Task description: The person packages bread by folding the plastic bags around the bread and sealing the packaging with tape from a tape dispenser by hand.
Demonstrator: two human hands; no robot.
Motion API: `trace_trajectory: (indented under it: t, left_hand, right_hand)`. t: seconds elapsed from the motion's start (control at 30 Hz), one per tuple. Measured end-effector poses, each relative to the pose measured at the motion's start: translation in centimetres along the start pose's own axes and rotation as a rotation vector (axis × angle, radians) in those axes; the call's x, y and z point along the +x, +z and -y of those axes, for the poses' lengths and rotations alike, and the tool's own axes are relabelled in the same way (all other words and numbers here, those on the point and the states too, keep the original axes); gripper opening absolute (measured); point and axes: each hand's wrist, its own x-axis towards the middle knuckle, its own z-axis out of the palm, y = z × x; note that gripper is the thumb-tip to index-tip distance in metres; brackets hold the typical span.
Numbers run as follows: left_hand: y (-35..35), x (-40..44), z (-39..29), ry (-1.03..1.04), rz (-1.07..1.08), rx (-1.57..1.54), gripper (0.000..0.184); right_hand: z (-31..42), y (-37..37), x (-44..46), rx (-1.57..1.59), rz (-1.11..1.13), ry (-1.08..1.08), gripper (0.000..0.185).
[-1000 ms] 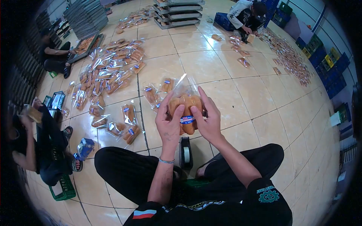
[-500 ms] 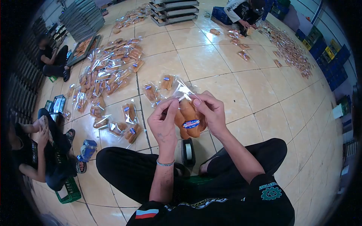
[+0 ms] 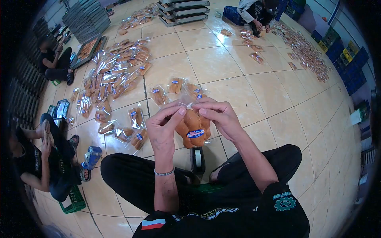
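A clear plastic bread bag [image 3: 189, 139] with brown rolls inside and a blue-and-white label hangs in front of me. My left hand [image 3: 163, 125] pinches the gathered top of the bag between thumb and fingers. From the other side, my right hand [image 3: 220, 119] is closed on the same bunched plastic, its fingertips close to the left ones. Just below the bag, between my feet, a black tape dispenser [image 3: 197, 160] stands on the floor. More bagged rolls [image 3: 175, 85] lie beyond my hands.
A large heap of bagged bread [image 3: 115, 71] covers the floor to the left. Metal trays [image 3: 184, 12] are stacked ahead. Two people sit at left; another person [image 3: 258, 18] works at upper right beside many small packets [image 3: 305, 51]. A green crate [image 3: 73, 200] is at lower left.
Both hands have drawn the bag's mouth together into a tighter bunch. The left hand has shifted left and slightly down, and another bagged bread behind shows more.
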Motion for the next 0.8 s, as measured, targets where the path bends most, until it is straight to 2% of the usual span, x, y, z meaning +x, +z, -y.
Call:
trace_trajectory:
  t: [0.13, 0.23, 0.33, 0.4, 0.43, 0.5, 0.63, 0.7, 0.73, 0.8]
  left_hand:
    - [0.5, -0.3, -0.6, 0.03, -0.042, 0.062, 0.015]
    - [0.8, -0.6, -0.8, 0.079, -0.074, 0.13, 0.015]
    - [0.3, -0.6, -0.8, 0.082, -0.019, 0.257, 0.015]
    - [0.6, -0.8, -1.3, 0.098, 0.025, 0.26, 0.014]
    - [0.7, -0.9, -1.5, 0.114, 0.068, 0.263, 0.013]
    - [0.8, -1.0, -1.2, 0.098, 0.043, 0.201, 0.014]
    - [0.8, -1.3, 0.0, 0.152, -0.041, 0.13, 0.012]
    - [0.9, -1.2, -0.5, 0.179, -0.016, 0.218, 0.01]
    - [1.0, -1.1, -0.8, 0.204, 0.014, 0.308, 0.009]
    - [1.2, -0.9, -1.3, 0.197, 0.036, 0.335, 0.008]
  right_hand:
    - [0.7, 0.5, -0.1, 0.047, 0.023, 0.006, 0.025]
    - [1.2, 1.1, -0.2, 0.115, -0.081, 0.066, 0.021]
    - [1.6, 0.8, 0.1, 0.023, -0.021, -0.011, 0.022]
    - [2.6, 1.2, 0.0, -0.194, -0.08, 0.129, 0.027]
    - [2.2, 1.1, 0.2, -0.193, -0.085, 0.13, 0.027]
    - [1.1, 0.9, 0.6, -0.272, -0.161, -0.264, 0.023]
    - [2.0, 1.6, 0.3, -0.12, -0.153, -0.273, 0.018]
    - [2.2, 1.8, 0.2, -0.369, -0.199, -0.357, 0.013]
    - [2.6, 1.8, 0.2, -0.369, -0.199, -0.355, 0.013]
    - [3.4, 1.5, 0.1, -0.476, -0.073, -0.34, 0.01]
